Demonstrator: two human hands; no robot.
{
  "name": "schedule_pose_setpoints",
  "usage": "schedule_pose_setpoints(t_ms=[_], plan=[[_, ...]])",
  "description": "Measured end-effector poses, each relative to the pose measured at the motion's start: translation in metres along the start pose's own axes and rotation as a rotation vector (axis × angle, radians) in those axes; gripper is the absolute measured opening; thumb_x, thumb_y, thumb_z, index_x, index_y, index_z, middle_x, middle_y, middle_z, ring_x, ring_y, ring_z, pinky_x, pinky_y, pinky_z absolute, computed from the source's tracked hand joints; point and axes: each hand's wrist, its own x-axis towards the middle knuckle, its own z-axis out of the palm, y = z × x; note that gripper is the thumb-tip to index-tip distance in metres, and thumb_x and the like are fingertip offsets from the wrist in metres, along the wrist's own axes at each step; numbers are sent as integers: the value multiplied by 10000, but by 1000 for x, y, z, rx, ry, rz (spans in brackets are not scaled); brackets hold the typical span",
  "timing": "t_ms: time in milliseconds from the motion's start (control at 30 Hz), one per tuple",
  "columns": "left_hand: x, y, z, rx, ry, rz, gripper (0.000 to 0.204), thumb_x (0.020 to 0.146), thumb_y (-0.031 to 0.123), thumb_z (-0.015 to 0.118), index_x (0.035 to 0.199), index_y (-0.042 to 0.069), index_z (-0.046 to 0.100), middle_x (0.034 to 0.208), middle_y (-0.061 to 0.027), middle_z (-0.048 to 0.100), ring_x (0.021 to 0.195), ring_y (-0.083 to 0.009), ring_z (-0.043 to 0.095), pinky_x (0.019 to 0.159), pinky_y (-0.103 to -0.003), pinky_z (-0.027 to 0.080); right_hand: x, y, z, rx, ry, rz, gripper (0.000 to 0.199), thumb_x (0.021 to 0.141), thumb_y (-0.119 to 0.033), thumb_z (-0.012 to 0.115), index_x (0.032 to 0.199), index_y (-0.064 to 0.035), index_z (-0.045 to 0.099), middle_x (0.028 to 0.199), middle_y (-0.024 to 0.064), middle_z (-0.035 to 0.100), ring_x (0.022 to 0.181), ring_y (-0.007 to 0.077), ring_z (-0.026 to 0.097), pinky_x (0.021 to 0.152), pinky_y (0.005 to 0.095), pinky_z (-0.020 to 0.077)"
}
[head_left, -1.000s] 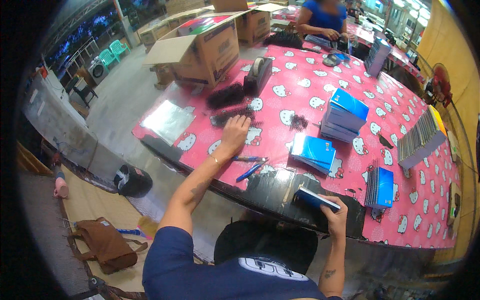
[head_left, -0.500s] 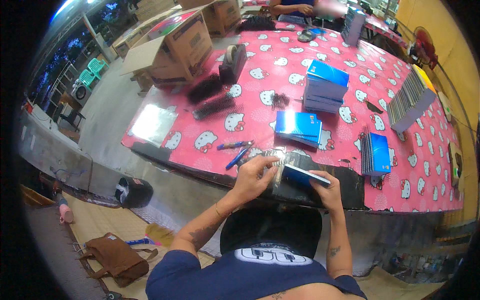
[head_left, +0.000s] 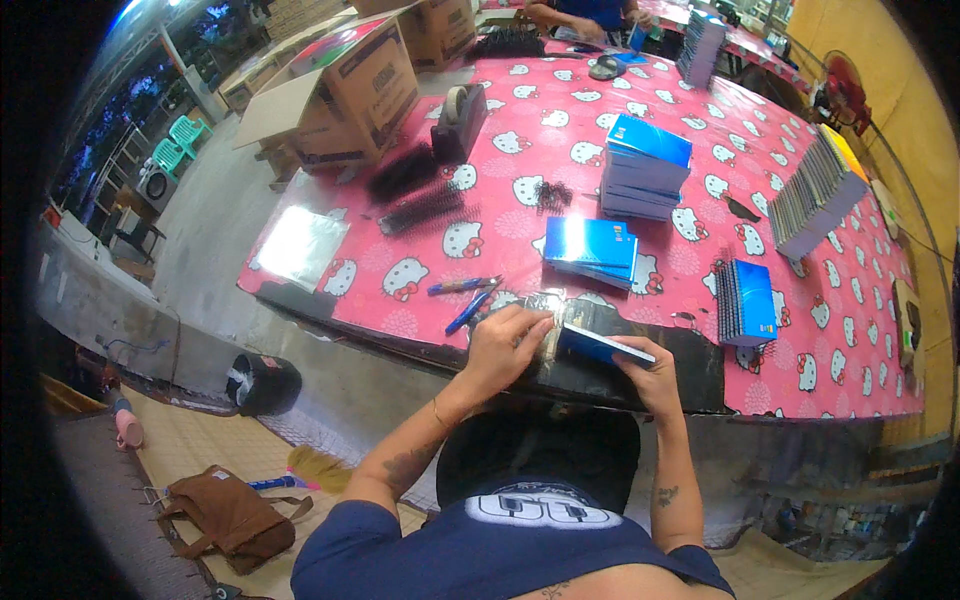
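Note:
At the table's near edge my right hand (head_left: 652,376) grips a thin blue-covered notebook (head_left: 600,343) by its right end, the notebook held tilted on its edge. My left hand (head_left: 503,346) is closed in a pinch at the notebook's left end; whatever lies between its fingertips is too small to make out. Just beyond the left hand lies a blue-handled tool (head_left: 470,305), apparently pliers. A short stack of blue notebooks (head_left: 590,250) sits beyond the held one, with a taller stack (head_left: 645,170) behind it.
Black spiral coils (head_left: 425,207) lie on the pink tablecloth (head_left: 400,280) near a tape dispenser (head_left: 460,125) and a clear plastic sheet (head_left: 303,248). Coil-bound notebooks (head_left: 748,302) stand at right, before a long row (head_left: 820,190). Cardboard boxes (head_left: 350,100) stand at far left. Another person (head_left: 580,20) works opposite.
My left fingers have drawn closer together at the notebook's left end. The view has shifted slightly. Across the table, the other person's hands have moved and a blue item shows in one.

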Motion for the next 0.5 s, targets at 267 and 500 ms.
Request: schedule_pose_setpoints(t_ms=[267,500], plan=[[35,0,-12,100,-164,381,211,901,175,708,1094,96,675,957,-114,638,779,-305,653,651,-409,509,1,-4,-4,25,-18,36,229,900,30,698,1127,7,713,1073,69,739,990,102,639,909,254,496],[34,18,-1,50,-369,309,316,893,247,731,1165,112,641,1066,-137,619,822,-338,657,723,-421,527,-15,-18,-7,27,63,35,218,892,12,706,1107,-3,736,997,44,741,936,95,636,862,253,494]])
